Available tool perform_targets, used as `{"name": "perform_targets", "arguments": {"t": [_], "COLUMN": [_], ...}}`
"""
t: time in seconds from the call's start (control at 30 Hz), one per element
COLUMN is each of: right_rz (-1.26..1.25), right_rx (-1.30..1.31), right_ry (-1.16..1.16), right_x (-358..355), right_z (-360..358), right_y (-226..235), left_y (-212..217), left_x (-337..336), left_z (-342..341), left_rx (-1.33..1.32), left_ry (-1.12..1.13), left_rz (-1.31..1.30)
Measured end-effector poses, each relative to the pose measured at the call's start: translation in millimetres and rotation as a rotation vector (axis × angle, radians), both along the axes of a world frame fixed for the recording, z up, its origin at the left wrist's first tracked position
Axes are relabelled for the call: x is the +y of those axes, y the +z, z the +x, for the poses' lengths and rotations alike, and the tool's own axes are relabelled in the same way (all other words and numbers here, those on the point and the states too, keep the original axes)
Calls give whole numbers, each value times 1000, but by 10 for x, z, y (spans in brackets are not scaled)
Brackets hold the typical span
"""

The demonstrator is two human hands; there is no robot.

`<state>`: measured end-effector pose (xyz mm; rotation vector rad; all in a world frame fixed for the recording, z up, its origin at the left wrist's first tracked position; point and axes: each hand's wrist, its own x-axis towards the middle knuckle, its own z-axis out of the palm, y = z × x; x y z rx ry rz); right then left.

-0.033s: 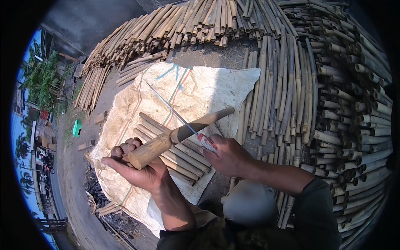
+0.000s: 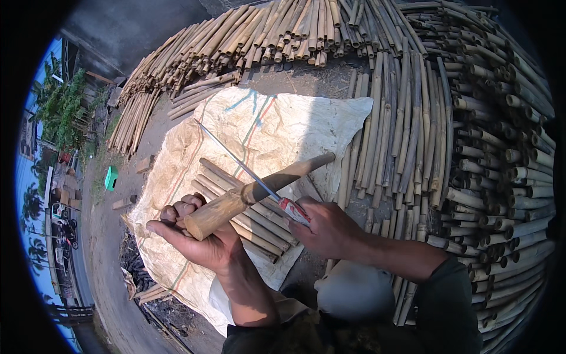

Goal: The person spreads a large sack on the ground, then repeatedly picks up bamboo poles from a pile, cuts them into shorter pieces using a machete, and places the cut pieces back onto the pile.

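My left hand (image 2: 203, 245) cradles the thick near end of a bamboo piece (image 2: 215, 213), palm up, its fingers curled round from below. The piece slants away to the right, with a raised ring midway and a thinner, darker far part. In my right hand (image 2: 330, 227) is a long, narrow-bladed knife (image 2: 233, 154), gripped by its red-and-white wrapped handle (image 2: 293, 210). The blade crosses the bamboo just beyond the ring and points to the far left. Below the held piece, several short bamboo poles (image 2: 253, 236) lie side by side on a cream woven sheet (image 2: 183, 147).
Stacked bamboo poles (image 2: 283, 29) line the far side. Others lie in a row (image 2: 386, 130) right of the sheet, with a tall stack (image 2: 495, 177) at the far right. A green plastic stool (image 2: 111, 177) stands at left. A pale rounded shape (image 2: 355, 292) is near my body.
My right hand has drawn slightly nearer and to the right, and the blade tip has shifted left. The left hand still supports the bamboo, nearly unmoved.
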<state>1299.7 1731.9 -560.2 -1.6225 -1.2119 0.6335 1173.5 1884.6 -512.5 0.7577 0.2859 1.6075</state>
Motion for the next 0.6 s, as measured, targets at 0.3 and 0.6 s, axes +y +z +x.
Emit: {"name": "perform_targets", "arguments": {"t": [0.3, 0.6], "right_rz": [34, -740], "right_rx": [-9, -83], "right_ry": [37, -325], "right_x": [71, 61], "right_z": [95, 730], "right_y": [-81, -1703], "left_y": [-48, -361], "left_x": [124, 384], "left_z": [-6, -32], "left_rx": [-37, 185], "left_ry": [-113, 358], "left_rz": [39, 256]}}
